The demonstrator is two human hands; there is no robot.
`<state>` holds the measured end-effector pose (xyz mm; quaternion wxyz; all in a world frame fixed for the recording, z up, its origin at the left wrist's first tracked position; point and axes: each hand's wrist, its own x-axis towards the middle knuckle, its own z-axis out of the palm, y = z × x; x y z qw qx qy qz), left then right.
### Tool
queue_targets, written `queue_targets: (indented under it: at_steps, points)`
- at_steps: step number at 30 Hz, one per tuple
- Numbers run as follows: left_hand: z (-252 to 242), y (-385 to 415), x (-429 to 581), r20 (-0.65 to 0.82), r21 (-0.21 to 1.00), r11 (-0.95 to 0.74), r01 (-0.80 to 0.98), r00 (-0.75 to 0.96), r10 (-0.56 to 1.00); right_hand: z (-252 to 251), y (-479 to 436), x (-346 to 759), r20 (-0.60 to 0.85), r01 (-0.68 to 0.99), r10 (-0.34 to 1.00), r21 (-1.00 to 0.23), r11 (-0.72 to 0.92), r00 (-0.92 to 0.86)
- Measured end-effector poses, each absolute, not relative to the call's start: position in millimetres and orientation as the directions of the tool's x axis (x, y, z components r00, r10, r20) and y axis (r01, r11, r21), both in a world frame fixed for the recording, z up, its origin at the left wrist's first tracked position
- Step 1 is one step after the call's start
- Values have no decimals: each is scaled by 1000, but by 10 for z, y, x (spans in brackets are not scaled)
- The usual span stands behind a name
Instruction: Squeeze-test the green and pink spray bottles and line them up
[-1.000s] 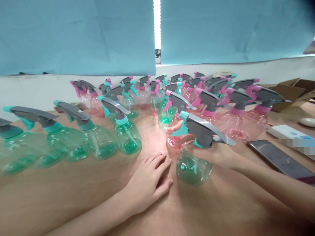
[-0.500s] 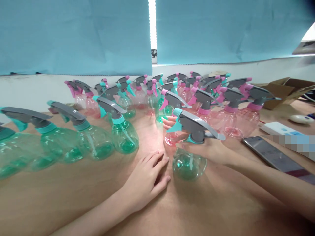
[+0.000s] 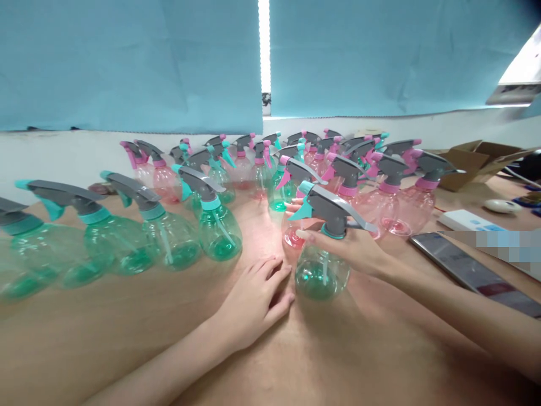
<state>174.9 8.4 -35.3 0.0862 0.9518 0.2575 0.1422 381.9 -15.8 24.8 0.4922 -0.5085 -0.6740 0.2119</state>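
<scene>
Around the neck of a clear green spray bottle point(image 3: 321, 279) my right hand point(image 3: 355, 248) is closed, thumb in front and fingers stretched behind it. The bottle has a grey spray head with a turquoise nozzle and trigger, pointing left. It looks upright, with its base on or just above the tabletop. My left hand point(image 3: 257, 299) lies palm down on the wooden table point(image 3: 236, 366), fingers stretched out and holding nothing, just left of that bottle. A pink spray bottle point(image 3: 291, 234) is partly hidden behind my right fingers.
Several green spray bottles point(image 3: 220, 237) stand in a row on the left. Many pink and green ones crowd the back, with pink bottles point(image 3: 386, 208) at right. Further right are a phone point(image 3: 465, 268), a white box point(image 3: 465, 220), a computer mouse point(image 3: 502, 206) and an open carton point(image 3: 465, 163).
The view has shifted slightly. My right hand still grips the green spray bottle, which appears a little higher in the picture, its straw now visible. My left hand has hardly moved.
</scene>
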Motion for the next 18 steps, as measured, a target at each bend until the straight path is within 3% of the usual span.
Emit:
queue_targets:
  at_steps: [7,14,18]
  points:
    - [-377,100,1742,240,207,-864,460,832,500,157,-201,3840,506,571,853,-741,353,129]
    - [-404,65,1677,271,187,-863,469,820,505,271,-542,3941,377,658,925,-708,258,44]
    - [-396,21,1578,277,174,-860,480,814,510,198,-679,4021,400,750,915,-623,224,60]
